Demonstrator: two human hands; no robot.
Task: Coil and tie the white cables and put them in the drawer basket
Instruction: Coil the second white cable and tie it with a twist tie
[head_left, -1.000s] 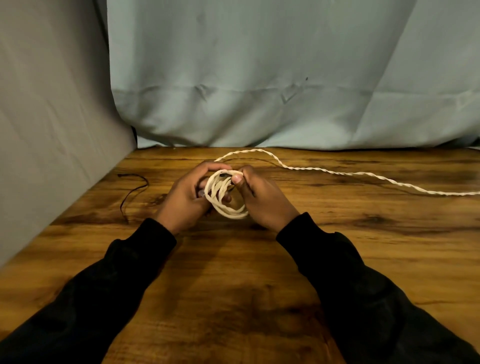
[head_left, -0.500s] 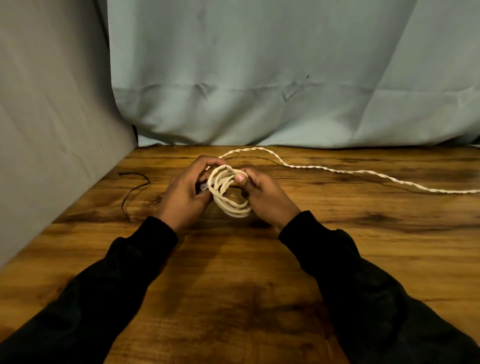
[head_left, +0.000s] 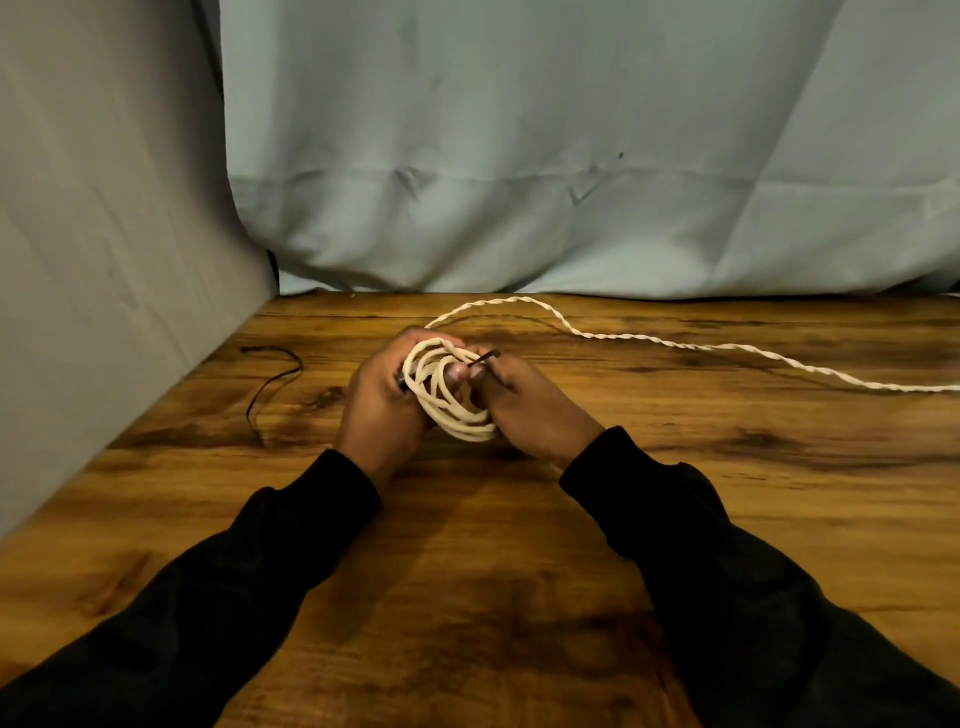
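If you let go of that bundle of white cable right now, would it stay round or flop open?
It would probably loosen. The white cable coil looks soft and bendy, its loops uneven, held by the left hand and right hand. The black tie looks unfastened. It seems light, so it shouldn't fall hard.

The tabletop (head_left: 519, 597) is dark-grained wood with a faint sheen, the backdrop (head_left: 571, 156) filling the upper frame is matt, creased cloth, the white cable (head_left: 675, 344) looks like twisted, matt cord, and the sleeves (head_left: 737, 597) are matt black fabric.
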